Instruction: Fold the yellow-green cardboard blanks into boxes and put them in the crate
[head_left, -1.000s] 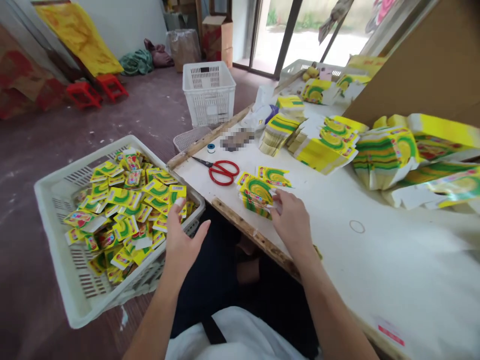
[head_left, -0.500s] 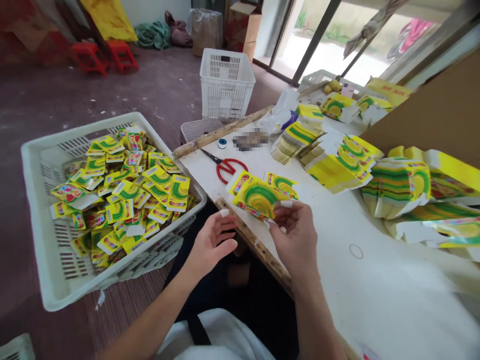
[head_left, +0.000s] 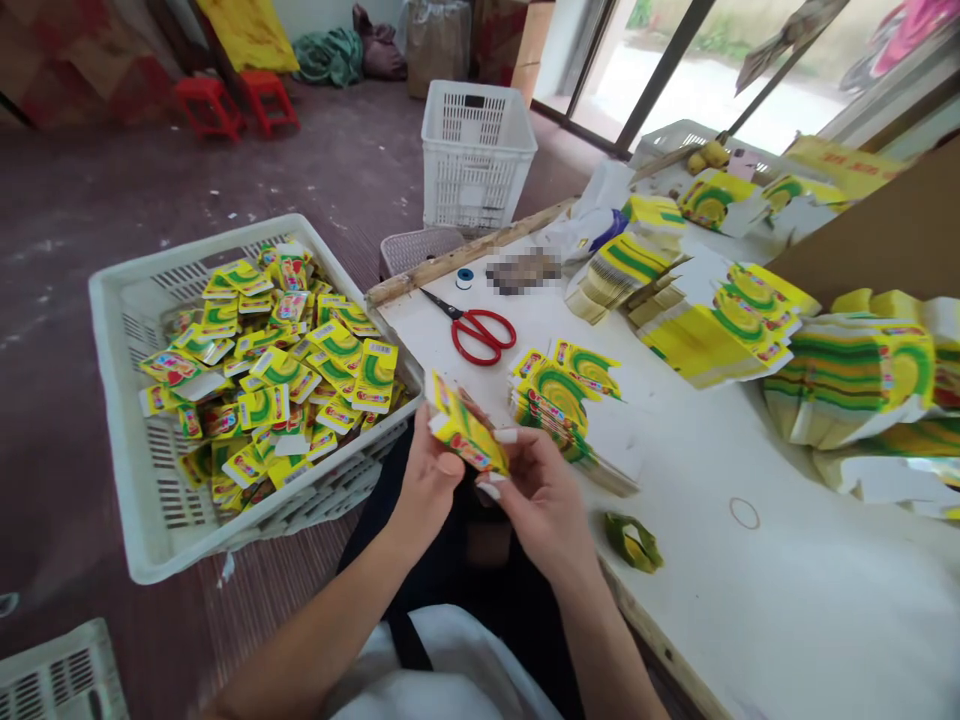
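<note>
A small yellow-and-green printed carton (head_left: 471, 437) is held between my two hands over the table's near edge. My left hand (head_left: 429, 480) grips its left end, thumb in front. My right hand (head_left: 538, 490) pinches its right end; white coverings show on some fingertips. Just beyond, a stack of similar flat cartons (head_left: 551, 400) lies on the white table (head_left: 697, 590). Right of my right hand rests a small crumpled dark green-and-yellow piece (head_left: 634, 542). Red-handled scissors (head_left: 480, 335) lie open-bladed farther back.
A white crate (head_left: 124, 430) full of packed cartons stands on my left. Another white crate (head_left: 480, 160) is beyond the table. Bundled cartons (head_left: 847, 380) line the table's right side. A thread spool (head_left: 465, 279) and a rubber band (head_left: 745, 513) lie on the tabletop.
My right hand has brought the carton left and nearer to me, and my left hand has closed on it. The stack and the crumpled green piece now show. The view has shifted slightly.
</note>
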